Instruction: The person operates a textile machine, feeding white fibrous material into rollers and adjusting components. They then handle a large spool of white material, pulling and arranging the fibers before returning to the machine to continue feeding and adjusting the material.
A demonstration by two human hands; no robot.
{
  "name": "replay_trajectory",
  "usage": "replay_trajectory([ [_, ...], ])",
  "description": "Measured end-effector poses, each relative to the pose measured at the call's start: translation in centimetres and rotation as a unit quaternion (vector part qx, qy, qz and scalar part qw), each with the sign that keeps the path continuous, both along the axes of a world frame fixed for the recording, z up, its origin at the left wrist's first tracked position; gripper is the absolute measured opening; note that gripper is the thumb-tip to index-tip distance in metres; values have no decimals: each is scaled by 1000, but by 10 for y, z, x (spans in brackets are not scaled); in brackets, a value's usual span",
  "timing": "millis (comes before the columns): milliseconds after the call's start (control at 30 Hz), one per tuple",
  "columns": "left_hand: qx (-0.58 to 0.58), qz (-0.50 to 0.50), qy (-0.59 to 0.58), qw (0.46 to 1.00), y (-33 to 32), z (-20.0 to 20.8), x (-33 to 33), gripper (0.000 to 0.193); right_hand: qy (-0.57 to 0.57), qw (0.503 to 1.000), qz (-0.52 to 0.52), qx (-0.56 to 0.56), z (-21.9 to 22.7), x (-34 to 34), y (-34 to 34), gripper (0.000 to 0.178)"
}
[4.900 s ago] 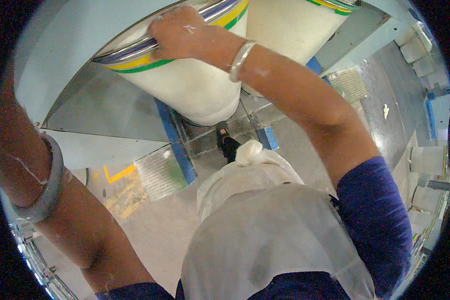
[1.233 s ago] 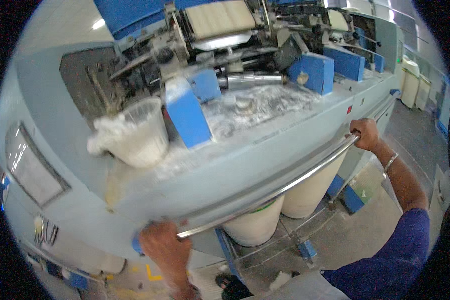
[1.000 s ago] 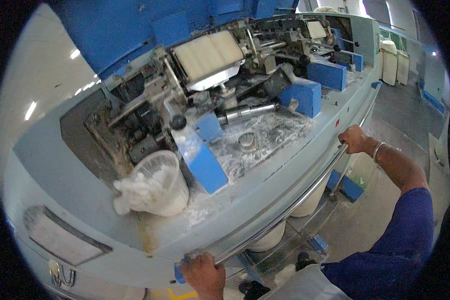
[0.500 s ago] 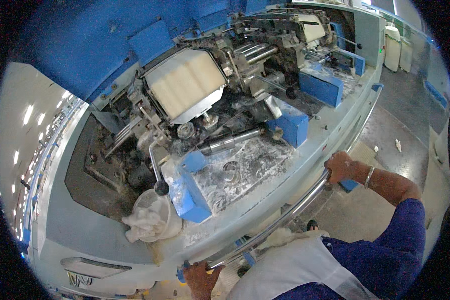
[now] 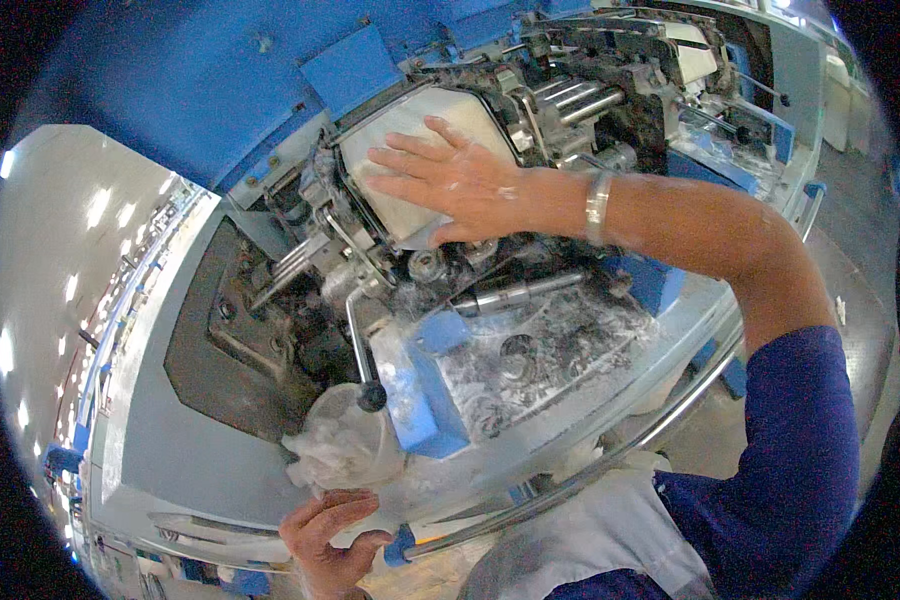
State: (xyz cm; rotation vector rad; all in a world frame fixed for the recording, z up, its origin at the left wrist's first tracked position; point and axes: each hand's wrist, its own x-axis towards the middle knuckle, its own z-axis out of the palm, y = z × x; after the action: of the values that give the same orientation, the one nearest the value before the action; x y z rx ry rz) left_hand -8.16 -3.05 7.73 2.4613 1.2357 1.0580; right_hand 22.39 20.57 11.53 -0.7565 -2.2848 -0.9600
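My right hand (image 5: 452,187) lies spread over the cream-coloured padded face (image 5: 482,118) of a machine part, its fingers pointing left. Whether the palm presses on it or hovers just above, I cannot tell. A metal bangle (image 5: 597,207) circles that wrist. At the lower edge is my left hand (image 5: 328,540), fingers curved and thumb apart, with nothing seen in it. It is just below a whitish tub (image 5: 382,437) of white fluffy fibre (image 5: 332,452) and beside the blue end bracket (image 5: 399,545) of a metal rail (image 5: 675,420).
A lever with a black knob (image 5: 372,396) stands over the tub. Blue blocks (image 5: 425,405) flank a dusty metal plate (image 5: 540,370). Large blue covers (image 5: 210,90) hang above. A second similar unit (image 5: 692,55) is farther right, with rollers (image 5: 585,98) between.
My right hand has left the rail and moved up and left over the cream pad, fingers spread. My left hand has let go of the rail and shifted left. The view has moved slightly.
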Motion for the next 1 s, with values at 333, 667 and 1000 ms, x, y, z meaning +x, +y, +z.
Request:
replay_trajectory([
  [333, 164, 59, -124, 977, 100, 42, -14, 26, -80, 996, -8, 46, 20, -2, 70, 96],
  [667, -52, 75, -229, 969, 332, 156, 80, 44, -3, 993, -53, 104, 142, -2, 101, 56],
  [1000, -131, -88, -356, 921, 327, 173, 75, 44, 20, 996, -61, 54, 151, -2, 100, 42],
])
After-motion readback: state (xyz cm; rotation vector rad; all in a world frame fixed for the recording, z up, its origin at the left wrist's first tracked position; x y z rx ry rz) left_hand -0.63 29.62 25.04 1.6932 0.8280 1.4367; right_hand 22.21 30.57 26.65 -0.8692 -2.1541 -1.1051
